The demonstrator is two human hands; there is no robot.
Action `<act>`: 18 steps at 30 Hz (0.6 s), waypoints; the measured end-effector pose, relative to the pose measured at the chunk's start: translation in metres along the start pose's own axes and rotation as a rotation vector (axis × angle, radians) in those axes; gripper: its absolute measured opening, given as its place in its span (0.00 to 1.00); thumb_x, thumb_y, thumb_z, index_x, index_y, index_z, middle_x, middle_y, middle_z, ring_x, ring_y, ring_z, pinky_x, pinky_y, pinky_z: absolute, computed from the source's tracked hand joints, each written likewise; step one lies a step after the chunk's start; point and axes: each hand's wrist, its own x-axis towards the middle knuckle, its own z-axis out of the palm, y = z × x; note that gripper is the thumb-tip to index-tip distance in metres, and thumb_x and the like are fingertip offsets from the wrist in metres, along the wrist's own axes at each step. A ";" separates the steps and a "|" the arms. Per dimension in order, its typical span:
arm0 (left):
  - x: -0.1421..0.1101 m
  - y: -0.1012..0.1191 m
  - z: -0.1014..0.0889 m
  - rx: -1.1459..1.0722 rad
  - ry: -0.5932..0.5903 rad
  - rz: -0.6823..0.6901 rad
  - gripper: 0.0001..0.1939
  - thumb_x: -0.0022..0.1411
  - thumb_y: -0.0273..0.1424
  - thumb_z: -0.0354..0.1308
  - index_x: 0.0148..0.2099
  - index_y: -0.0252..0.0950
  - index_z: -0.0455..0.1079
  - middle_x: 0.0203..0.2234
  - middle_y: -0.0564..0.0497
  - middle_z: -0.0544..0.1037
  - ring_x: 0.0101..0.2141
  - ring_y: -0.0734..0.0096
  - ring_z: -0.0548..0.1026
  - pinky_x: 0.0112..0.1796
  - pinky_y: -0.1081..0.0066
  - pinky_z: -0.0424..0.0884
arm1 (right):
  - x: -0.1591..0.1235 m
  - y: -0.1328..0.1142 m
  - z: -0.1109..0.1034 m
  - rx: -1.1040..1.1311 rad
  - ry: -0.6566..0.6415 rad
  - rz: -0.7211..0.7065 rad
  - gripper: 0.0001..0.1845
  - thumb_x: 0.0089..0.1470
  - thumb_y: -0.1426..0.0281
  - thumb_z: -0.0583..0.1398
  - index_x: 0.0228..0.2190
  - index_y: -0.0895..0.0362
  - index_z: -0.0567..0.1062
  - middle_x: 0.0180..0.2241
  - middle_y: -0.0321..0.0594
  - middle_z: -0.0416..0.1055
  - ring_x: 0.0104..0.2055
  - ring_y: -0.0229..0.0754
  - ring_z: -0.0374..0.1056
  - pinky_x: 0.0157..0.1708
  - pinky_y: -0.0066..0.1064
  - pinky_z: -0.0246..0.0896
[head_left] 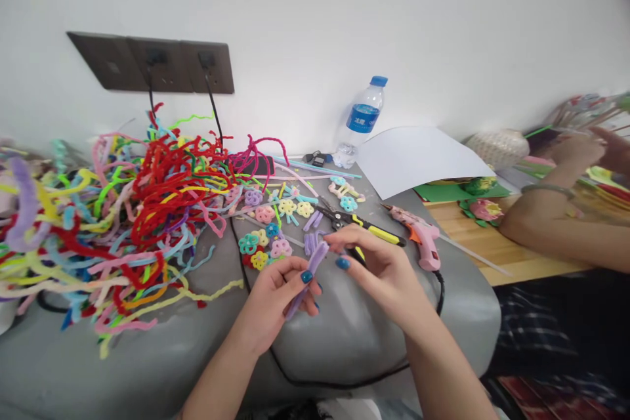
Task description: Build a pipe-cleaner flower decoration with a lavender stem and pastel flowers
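Note:
My left hand (283, 289) is closed around a folded lilac pipe cleaner (319, 256), with the thumb pressed on it. The pipe cleaner slants up to the right, and its lower end shows below my fingers. At its upper end is my right hand (378, 269), thumb and forefinger apart, the forefinger tip close to the pipe cleaner; whether they touch I cannot tell. Just behind lie more short lilac pipe cleaner pieces (312, 243) and yellow-and-black pliers (377, 230), partly covered by my right hand. Pipe cleaner flowers (259, 259) in several colours rest left of these.
A big tangle of pipe cleaners (167, 190) covers the left side. Right of the pliers stands a pink glue gun (426, 246), its cord along the front. Behind are a water bottle (364, 117) and white paper (418, 157). Another person's arm (546, 216) rests at the right.

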 end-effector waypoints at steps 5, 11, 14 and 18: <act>-0.001 -0.004 0.001 0.018 -0.029 0.011 0.21 0.48 0.43 0.78 0.35 0.33 0.76 0.22 0.54 0.80 0.19 0.78 0.76 0.24 0.80 0.73 | -0.002 -0.008 0.016 0.166 0.026 0.045 0.02 0.59 0.68 0.68 0.36 0.52 0.81 0.33 0.36 0.76 0.37 0.41 0.69 0.40 0.30 0.65; -0.001 -0.005 0.001 0.023 -0.058 0.004 0.21 0.49 0.43 0.78 0.34 0.33 0.76 0.21 0.53 0.80 0.18 0.79 0.75 0.22 0.80 0.72 | -0.002 -0.009 0.016 0.224 0.035 0.071 0.07 0.58 0.62 0.69 0.34 0.53 0.82 0.31 0.38 0.76 0.35 0.43 0.69 0.38 0.33 0.65; -0.001 -0.005 0.003 -0.014 -0.082 -0.039 0.23 0.46 0.44 0.78 0.33 0.33 0.76 0.20 0.54 0.78 0.17 0.80 0.73 0.20 0.81 0.70 | -0.003 -0.013 0.014 0.243 0.024 0.101 0.09 0.57 0.60 0.69 0.36 0.52 0.82 0.32 0.39 0.78 0.35 0.43 0.70 0.38 0.34 0.64; -0.002 -0.006 0.003 -0.038 -0.105 -0.091 0.24 0.44 0.45 0.79 0.33 0.32 0.76 0.18 0.54 0.77 0.16 0.81 0.71 0.18 0.82 0.68 | -0.003 -0.017 0.013 0.283 -0.006 0.124 0.10 0.58 0.59 0.68 0.32 0.52 0.81 0.31 0.39 0.77 0.35 0.43 0.69 0.38 0.33 0.64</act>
